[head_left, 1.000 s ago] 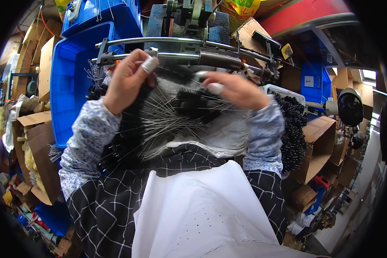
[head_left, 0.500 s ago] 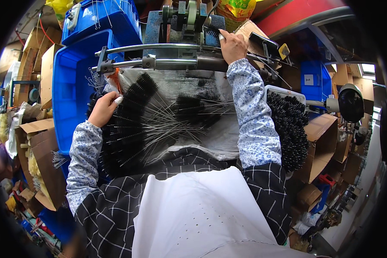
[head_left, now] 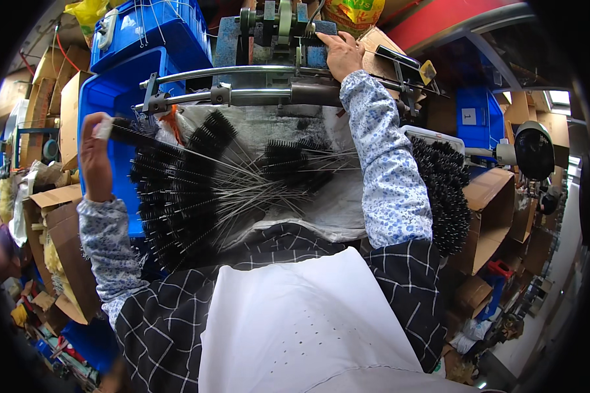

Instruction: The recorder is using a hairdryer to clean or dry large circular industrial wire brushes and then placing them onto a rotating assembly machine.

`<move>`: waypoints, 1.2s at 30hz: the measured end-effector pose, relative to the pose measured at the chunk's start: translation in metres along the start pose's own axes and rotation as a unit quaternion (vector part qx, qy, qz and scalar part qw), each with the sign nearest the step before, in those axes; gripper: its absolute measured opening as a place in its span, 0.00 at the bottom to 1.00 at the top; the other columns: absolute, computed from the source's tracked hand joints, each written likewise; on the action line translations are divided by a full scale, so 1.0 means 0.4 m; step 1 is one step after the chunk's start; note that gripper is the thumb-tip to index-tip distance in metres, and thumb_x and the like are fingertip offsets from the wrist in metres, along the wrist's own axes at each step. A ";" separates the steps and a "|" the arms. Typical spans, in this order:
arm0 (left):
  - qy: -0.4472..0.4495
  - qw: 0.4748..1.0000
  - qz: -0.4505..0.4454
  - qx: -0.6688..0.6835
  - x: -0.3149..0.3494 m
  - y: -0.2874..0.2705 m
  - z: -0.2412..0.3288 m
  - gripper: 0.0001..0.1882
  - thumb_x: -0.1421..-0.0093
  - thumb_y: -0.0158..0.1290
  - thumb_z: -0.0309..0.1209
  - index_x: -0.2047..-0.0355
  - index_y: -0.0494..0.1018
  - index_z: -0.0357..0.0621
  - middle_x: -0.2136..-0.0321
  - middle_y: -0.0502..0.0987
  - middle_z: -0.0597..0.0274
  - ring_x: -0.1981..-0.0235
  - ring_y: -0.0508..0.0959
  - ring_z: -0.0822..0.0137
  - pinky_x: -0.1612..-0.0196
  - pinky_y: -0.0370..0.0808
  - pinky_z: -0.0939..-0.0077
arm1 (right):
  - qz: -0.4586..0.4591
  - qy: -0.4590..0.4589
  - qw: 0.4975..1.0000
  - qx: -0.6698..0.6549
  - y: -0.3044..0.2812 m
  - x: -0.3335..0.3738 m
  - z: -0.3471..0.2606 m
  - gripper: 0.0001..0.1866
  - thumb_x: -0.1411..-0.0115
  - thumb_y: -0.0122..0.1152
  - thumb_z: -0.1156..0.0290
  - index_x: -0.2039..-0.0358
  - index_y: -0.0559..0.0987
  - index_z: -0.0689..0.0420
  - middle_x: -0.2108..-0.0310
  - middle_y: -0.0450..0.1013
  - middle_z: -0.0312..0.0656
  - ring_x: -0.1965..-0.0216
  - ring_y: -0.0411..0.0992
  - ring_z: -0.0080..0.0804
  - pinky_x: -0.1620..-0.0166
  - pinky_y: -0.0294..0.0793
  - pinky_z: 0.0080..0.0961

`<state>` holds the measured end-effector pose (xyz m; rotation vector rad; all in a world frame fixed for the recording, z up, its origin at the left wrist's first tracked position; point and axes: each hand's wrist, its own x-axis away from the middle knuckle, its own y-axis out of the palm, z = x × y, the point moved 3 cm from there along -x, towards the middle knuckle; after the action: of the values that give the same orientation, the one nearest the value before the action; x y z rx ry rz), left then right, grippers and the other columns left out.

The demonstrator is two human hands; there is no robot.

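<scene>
Left hand [head_left: 96, 157]: fingers closed around one black bottle brush [head_left: 132, 135], held over the pile of brushes [head_left: 196, 190] in the lap. Right hand [head_left: 341, 54]: fingers spread flat on the machine [head_left: 269, 33] beyond the metal rails [head_left: 242, 95], holding nothing.

Your left hand [head_left: 96, 157] grips a black wire-stemmed bottle brush [head_left: 132, 135] at frame left — your right hand [head_left: 339, 54] rests on the grey-blue metal machine [head_left: 269, 29] up top.

Blue plastic crates [head_left: 121, 92] are stacked at the upper left, and open cardboard boxes [head_left: 52, 216] are piled along the left edge. More cardboard boxes [head_left: 498, 209] are seen at the right, below a blue cabinet [head_left: 473, 118]. Daylight is admitted through a window [head_left: 558, 98] at the far right.
</scene>
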<state>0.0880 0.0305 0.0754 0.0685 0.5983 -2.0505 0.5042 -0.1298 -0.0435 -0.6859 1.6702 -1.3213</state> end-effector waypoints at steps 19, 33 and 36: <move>0.043 0.978 0.092 0.183 -0.006 -0.126 0.068 0.12 0.43 0.39 0.25 0.59 0.65 0.37 0.62 0.69 0.61 0.62 0.71 0.73 0.59 0.69 0.83 | 0.066 0.141 0.980 -0.127 -0.017 0.051 -0.073 0.18 0.52 0.52 0.67 0.58 0.72 0.55 0.61 0.69 0.41 0.58 0.66 0.35 0.56 0.60 0.37; 0.039 0.978 0.068 0.194 -0.004 -0.036 0.080 0.10 0.43 0.43 0.26 0.60 0.66 0.38 0.67 0.69 0.67 0.67 0.68 0.80 0.65 0.65 0.89 | 0.020 0.142 0.984 -0.103 -0.049 0.025 -0.216 0.19 0.52 0.52 0.66 0.57 0.71 0.55 0.61 0.69 0.40 0.59 0.66 0.35 0.58 0.62 0.36; 0.025 0.981 0.065 0.179 -0.003 -0.045 0.072 0.11 0.43 0.43 0.26 0.60 0.65 0.38 0.66 0.69 0.67 0.66 0.68 0.80 0.65 0.65 0.89 | 0.037 0.145 0.983 -0.109 -0.036 0.040 -0.131 0.18 0.52 0.53 0.68 0.58 0.72 0.55 0.62 0.69 0.40 0.60 0.68 0.34 0.58 0.63 0.38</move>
<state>0.0791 0.0263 0.1079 0.3621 0.2404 -2.0110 0.4491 -0.1225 -0.0318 -0.5703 2.0783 -1.2400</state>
